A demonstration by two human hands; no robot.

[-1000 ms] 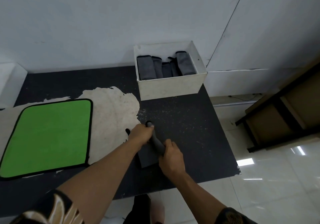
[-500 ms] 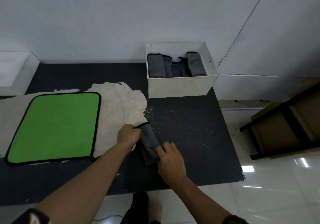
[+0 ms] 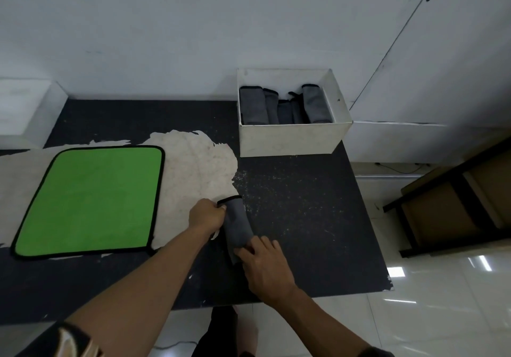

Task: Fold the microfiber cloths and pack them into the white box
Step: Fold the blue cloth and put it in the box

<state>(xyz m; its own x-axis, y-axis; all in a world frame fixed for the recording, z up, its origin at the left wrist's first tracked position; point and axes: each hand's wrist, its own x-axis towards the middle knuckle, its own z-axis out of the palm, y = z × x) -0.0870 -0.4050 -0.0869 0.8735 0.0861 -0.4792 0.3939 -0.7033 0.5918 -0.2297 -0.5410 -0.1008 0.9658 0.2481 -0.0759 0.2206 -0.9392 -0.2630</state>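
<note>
The grey cloth, half doubled over a second ago, now lies as a narrow folded strip at lower centre, on the dark surface. The left grip pinches its upper left edge and the right grip holds its near end. It looks ready for the box, upper right; the green cloth at left lies flat, unfolded

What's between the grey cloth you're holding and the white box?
Nothing: only bare, speckled black tabletop between the grey cloth and white box, in the head view.
</note>
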